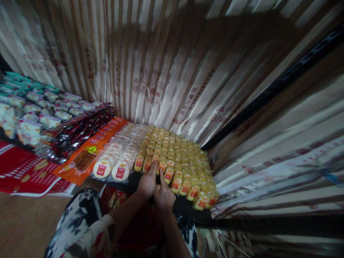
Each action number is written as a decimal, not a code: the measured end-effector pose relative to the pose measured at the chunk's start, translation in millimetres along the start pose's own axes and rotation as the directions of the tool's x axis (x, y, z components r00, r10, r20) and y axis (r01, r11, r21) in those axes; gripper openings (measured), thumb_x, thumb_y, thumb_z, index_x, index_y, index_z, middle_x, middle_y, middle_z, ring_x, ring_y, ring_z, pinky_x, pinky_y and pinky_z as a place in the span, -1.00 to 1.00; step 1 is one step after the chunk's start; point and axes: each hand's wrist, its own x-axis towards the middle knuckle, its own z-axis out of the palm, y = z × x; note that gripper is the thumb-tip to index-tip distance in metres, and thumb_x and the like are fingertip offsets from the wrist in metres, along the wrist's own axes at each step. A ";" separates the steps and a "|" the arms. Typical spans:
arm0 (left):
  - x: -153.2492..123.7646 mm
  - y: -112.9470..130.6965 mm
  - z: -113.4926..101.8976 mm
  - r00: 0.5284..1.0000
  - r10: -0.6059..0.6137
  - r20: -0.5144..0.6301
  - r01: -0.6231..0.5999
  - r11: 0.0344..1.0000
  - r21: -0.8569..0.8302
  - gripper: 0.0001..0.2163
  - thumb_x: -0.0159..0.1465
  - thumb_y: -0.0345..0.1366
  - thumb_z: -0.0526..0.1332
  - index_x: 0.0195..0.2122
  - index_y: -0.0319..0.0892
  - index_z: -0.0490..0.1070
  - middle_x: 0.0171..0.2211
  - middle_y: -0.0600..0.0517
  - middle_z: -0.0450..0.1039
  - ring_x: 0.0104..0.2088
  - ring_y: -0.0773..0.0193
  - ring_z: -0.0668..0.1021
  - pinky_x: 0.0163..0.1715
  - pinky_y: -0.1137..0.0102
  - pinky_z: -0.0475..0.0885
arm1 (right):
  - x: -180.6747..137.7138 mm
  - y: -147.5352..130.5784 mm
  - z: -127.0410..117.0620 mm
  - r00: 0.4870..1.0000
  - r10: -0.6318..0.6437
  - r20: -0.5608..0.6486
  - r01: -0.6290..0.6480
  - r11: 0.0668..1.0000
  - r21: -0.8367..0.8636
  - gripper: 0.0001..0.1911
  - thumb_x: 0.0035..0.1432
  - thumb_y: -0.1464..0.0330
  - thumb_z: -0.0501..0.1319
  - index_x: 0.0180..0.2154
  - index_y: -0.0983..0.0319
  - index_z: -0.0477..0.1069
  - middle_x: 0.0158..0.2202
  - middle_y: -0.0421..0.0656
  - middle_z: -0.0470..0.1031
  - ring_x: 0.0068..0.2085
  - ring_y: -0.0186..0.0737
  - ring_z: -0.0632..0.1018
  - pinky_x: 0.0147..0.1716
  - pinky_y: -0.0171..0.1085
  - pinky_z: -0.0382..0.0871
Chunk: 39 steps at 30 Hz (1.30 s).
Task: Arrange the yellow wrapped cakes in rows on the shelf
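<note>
Rows of small yellow wrapped cakes with red and orange labels stand on a dark shelf board. My left hand reaches to the front row, its index finger stretched out against a labelled pack. Close beside it, my right hand points its index finger at the neighbouring pack, with its other fingers partly curled. Neither hand has a pack visibly gripped in it. To the left of the cakes lie round white wrapped cakes with red labels, in two columns.
An orange snack bag lies left of the white cakes, next to dark shiny packets and white-and-purple packets. Striped printed sheeting hangs behind. A black bar slants across the right. Red packaging sits below the shelf.
</note>
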 end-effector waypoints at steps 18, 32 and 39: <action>-9.5 1.6 -2.7 0.994 0.064 -0.091 -0.061 0.997 0.038 -0.44 0.08 -0.61 -0.03 0.14 -0.20 0.17 0.10 -0.10 0.29 0.08 0.24 0.38 0.03 0.34 0.35 | -3.6 -4.4 -7.4 0.999 0.010 0.043 -0.010 1.000 0.001 -0.37 0.11 0.47 -0.05 0.23 0.12 -0.01 -0.21 -0.09 0.55 -0.38 -0.25 0.56 -0.45 -0.35 0.31; -33.2 -0.9 -9.7 0.981 -0.064 -0.183 0.101 0.975 0.200 -0.49 0.12 -0.57 -0.01 0.14 -0.29 0.17 0.15 -0.22 0.17 0.16 0.08 0.25 0.09 0.19 0.26 | -5.3 -8.7 -15.3 0.994 0.041 0.098 -0.041 0.999 -0.006 -0.37 0.15 0.45 -0.07 0.25 0.12 -0.13 -0.16 -0.10 0.53 -0.32 -0.26 0.56 -0.37 -0.33 0.32; -23.4 -11.4 -1.7 0.984 0.027 -0.174 0.006 0.983 0.183 -0.40 0.09 -0.54 -0.01 0.21 -0.26 0.02 0.24 -0.22 0.03 0.22 0.05 0.16 0.09 0.08 0.23 | -5.6 -8.7 -16.4 0.996 0.043 0.082 -0.045 0.999 0.019 -0.35 0.14 0.46 -0.07 0.25 0.08 -0.15 -0.14 -0.12 0.52 -0.33 -0.26 0.56 -0.38 -0.33 0.31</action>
